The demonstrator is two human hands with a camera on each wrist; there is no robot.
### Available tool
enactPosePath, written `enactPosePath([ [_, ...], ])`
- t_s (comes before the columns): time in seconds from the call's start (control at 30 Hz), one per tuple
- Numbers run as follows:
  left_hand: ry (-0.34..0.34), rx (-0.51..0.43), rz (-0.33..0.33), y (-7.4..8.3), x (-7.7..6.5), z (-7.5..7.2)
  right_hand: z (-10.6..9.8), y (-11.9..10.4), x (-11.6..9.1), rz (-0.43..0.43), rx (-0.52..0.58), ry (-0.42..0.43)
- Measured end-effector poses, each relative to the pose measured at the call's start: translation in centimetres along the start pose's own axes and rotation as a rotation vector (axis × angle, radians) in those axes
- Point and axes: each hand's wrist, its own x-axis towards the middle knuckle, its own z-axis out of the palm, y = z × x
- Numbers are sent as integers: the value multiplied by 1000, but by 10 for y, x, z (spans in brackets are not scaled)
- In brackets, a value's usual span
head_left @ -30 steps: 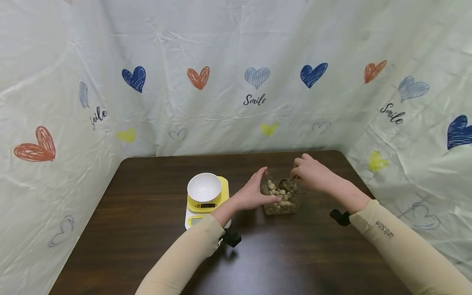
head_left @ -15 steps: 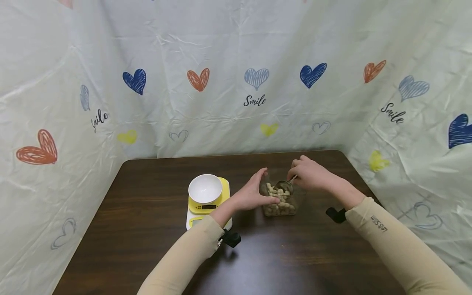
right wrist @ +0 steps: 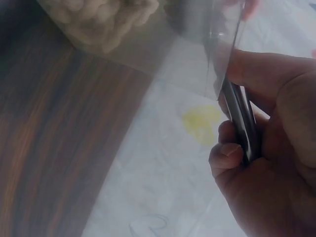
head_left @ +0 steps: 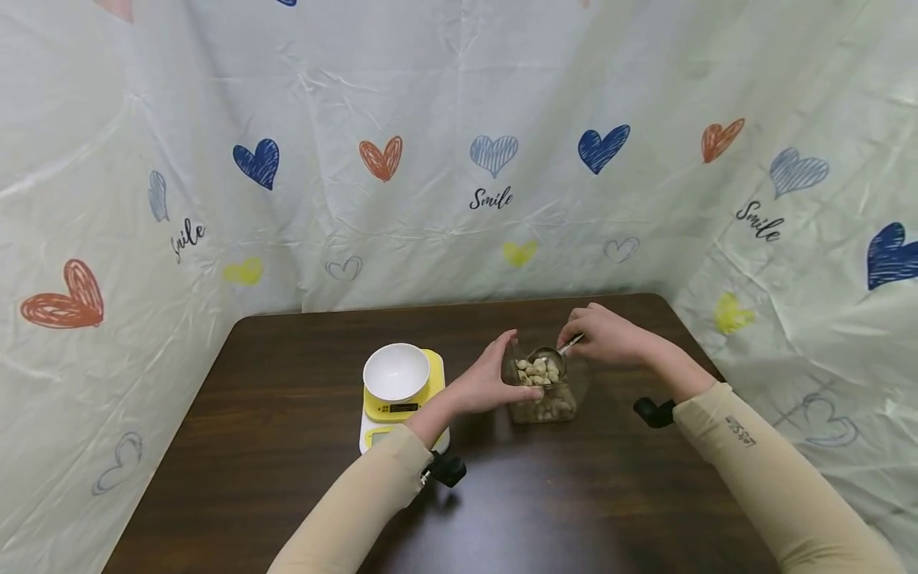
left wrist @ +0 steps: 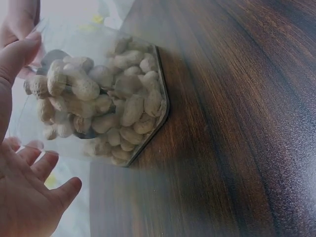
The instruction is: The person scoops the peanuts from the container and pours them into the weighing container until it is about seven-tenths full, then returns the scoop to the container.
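Observation:
In the head view a clear plastic container (head_left: pixel 568 413) of unshelled peanuts (left wrist: pixel 132 111) stands right of the table's middle. My left hand (head_left: pixel 482 384) grips its left side, with the thumb along the near rim and the fingers at the back. My right hand (head_left: pixel 608 333) holds the metal handle (right wrist: pixel 241 118) of a large spoon (head_left: pixel 571 344). The spoon's round bowl is inside the container at the top of the peanuts, in front of its back wall. Through the clear wall the left wrist view shows peanuts heaped in and around the spoon.
Left of the container, a white bowl (head_left: pixel 397 373) sits on a yellow and white kitchen scale (head_left: pixel 434 389). My left forearm partly covers the scale's front. A white curtain (head_left: pixel 423 263) with printed hearts hangs behind and beside the dark wooden table (head_left: pixel 287 414).
The spoon has risen through the peanuts and tilted more level, its handle now showing more. My right hand has shifted slightly left. My left hand stays on the container.

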Motion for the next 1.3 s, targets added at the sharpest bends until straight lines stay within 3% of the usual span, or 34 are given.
enactPosePath([
  [0.27, 2, -11, 3, 1, -2, 0, -9, 6, -5, 3, 76, 22],
  [0.7, 1, -7, 9, -1, -1, 0, -12, 18, -1, 43, 201, -44],
  [1.0, 1, -4, 7, 0, -2, -1, -9, 19, 7, 50, 228, -55],
  [1.3, 2, -12, 21, -1, -1, -1, -15, 23, 2, 70, 284, -53],
])
